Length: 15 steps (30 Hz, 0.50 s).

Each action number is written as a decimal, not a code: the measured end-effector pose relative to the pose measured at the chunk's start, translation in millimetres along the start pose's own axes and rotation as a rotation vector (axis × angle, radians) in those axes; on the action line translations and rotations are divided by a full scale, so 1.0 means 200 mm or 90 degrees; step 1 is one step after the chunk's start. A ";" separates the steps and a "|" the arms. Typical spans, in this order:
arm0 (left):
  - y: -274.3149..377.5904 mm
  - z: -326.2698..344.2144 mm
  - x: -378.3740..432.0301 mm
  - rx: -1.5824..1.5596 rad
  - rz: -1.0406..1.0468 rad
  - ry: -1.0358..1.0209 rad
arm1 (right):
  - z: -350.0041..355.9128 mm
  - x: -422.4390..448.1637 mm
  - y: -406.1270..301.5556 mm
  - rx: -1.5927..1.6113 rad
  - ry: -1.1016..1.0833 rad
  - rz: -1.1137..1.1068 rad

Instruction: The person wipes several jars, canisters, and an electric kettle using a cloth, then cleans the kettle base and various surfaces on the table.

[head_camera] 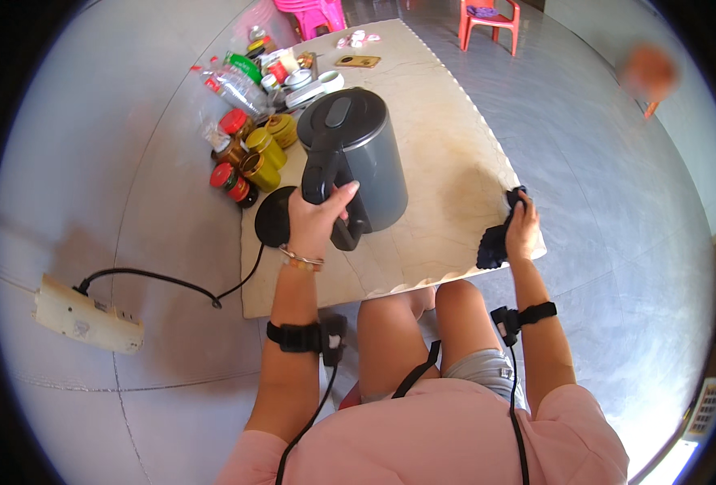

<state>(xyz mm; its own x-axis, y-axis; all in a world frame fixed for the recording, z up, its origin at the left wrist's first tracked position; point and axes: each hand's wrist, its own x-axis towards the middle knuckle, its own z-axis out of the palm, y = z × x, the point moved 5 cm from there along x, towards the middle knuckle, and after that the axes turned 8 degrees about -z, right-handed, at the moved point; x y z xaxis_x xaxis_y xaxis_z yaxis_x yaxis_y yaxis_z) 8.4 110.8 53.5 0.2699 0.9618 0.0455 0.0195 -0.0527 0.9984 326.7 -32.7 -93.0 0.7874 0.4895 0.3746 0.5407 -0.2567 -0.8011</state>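
Observation:
My left hand (318, 215) grips the black handle of a grey electric kettle (379, 176) with a black lid, above the left part of the table (437, 151). A round black kettle base (272, 218) lies beside that hand, its cable running off the table's left edge. At the near right corner, my right hand (523, 227) holds a dark cloth (492, 247), part of it bunched under the fingers and part spread on the tabletop. The kettle's spout is hidden from this view.
Along the left edge stand a red-lidded jar (232, 182), yellow-green tins (264, 173), plastic bottles (237, 91) and a white cup (331, 80). A phone (358, 61) lies farther back. At left is a power strip (88, 315); a red chair (491, 21) stands beyond.

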 end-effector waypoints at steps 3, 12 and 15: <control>-0.04 0.11 -0.06 -0.088 -0.011 0.072 | 0.10 -0.16 -0.28 0.334 0.009 -0.076; 0.03 0.20 -0.23 -0.056 -0.036 0.039 | 0.51 -0.47 -0.79 0.583 -0.154 -0.008; 0.01 0.16 -0.22 -0.041 -0.036 0.031 | 0.55 -0.45 -0.77 0.509 -0.119 -0.080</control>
<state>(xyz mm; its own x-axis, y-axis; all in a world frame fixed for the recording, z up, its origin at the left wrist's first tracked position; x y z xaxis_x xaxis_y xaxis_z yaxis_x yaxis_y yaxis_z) 26.4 59.5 52.1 0.2236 0.9746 -0.0112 -0.0285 0.0180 0.9994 140.3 55.3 -53.8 0.6354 0.6232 0.4559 0.1924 0.4440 -0.8751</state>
